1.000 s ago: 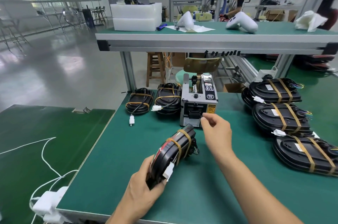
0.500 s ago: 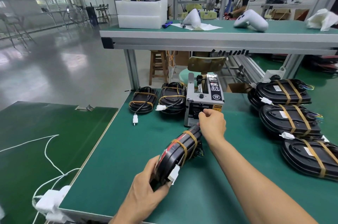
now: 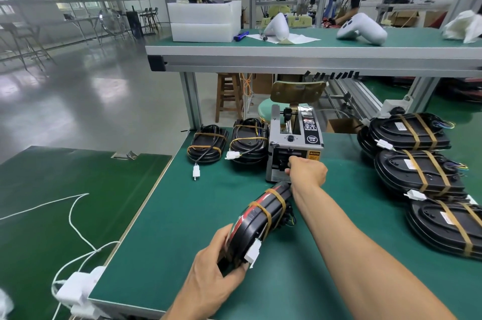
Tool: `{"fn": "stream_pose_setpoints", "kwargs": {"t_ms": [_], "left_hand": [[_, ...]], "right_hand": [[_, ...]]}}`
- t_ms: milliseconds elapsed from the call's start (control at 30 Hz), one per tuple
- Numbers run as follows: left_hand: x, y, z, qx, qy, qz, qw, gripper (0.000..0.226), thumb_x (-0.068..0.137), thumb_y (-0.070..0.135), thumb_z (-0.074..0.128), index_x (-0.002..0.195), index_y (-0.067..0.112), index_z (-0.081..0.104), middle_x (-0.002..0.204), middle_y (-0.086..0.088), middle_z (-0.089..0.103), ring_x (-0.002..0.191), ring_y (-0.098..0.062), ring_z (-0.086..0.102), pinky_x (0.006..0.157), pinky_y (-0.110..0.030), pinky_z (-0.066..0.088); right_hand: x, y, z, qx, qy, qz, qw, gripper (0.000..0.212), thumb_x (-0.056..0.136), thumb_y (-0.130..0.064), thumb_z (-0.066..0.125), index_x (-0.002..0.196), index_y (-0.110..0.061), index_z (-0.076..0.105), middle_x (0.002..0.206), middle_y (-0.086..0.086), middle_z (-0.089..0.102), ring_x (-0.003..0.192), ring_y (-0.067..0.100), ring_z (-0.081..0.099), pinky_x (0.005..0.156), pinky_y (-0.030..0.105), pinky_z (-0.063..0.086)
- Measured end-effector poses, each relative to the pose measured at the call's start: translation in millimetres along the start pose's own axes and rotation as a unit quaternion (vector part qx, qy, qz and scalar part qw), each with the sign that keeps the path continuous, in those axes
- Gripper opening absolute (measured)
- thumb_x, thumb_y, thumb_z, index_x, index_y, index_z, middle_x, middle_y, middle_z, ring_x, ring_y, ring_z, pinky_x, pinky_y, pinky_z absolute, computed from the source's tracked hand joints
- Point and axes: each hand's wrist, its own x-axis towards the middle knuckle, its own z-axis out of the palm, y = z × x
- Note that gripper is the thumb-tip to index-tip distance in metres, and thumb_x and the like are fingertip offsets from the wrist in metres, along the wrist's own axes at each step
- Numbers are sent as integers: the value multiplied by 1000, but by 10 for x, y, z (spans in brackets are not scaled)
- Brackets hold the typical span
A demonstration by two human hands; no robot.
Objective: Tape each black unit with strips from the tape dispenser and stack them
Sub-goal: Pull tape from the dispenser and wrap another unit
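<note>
Two bare hands at a green counter (image 3: 167,236), one holding a black unit, the other reaching into a tape dispenser.

Left hand (image 3: 208,278) near the front edge of the counter, fingers curled round the near end of a black unit (image 3: 260,220) held tilted on its edge, with two tan tape bands across it and a white connector (image 3: 252,254) hanging by the thumb. Right hand (image 3: 307,172) at the front mouth of the grey tape dispenser (image 3: 294,147), mid-counter toward the back edge, fingers curled at the outlet; whether tape is pinched, cannot tell. Two taped units (image 3: 207,146) left of the dispenser by the back edge. Overlapping row of taped units (image 3: 417,173) along the right edge.
</note>
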Motion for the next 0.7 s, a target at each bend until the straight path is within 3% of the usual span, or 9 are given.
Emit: {"fn": "stream_pose_setpoints", "kwargs": {"t_ms": [133,333,433,533,633,700], "left_hand": [[2,32,-5,-2,4,2,1000,71,89,40,79,152,45,45,112,15,77,103,-10,74,88,-6,49],[-10,47,-4,2,10,2,1000,72,86,43,78,149,50,45,109,16,77,101,-11,74,86,-7,50],[-16,63,-1,9,16,7,1000,70,87,43,78,149,49,47,106,15,76,97,-12,73,85,-8,51],[-25,93,-9,9,23,10,1000,68,84,46,77,145,52,48,103,15,76,92,-11,71,83,-8,51],[-20,103,-11,1,18,7,1000,67,83,44,77,144,51,49,103,14,75,90,-12,69,84,-13,52],[-15,100,-12,-1,13,6,1000,66,85,39,78,144,46,50,104,12,75,91,-12,69,85,-13,52]], "right_hand": [[66,-5,49,3,10,21,1000,8,80,-15,71,72,-17,73,40,-9,61,69,16,76,81,37,63],[118,15,46,13,2,17,1000,7,83,-14,72,75,-14,73,41,-7,62,64,12,75,75,32,61],[75,1,-56,16,-29,25,999,9,84,-12,74,75,-11,71,49,-1,67,60,13,69,59,26,50],[-31,98,-334,10,-86,21,996,15,82,-8,76,68,-9,69,65,7,67,60,19,54,54,26,38],[-259,161,-731,10,-138,-34,990,8,84,-9,75,79,-2,76,66,4,59,64,18,45,61,30,39],[-471,142,-972,21,-166,-103,981,8,86,-11,75,79,-10,79,63,-1,61,60,13,47,64,25,44]]}}
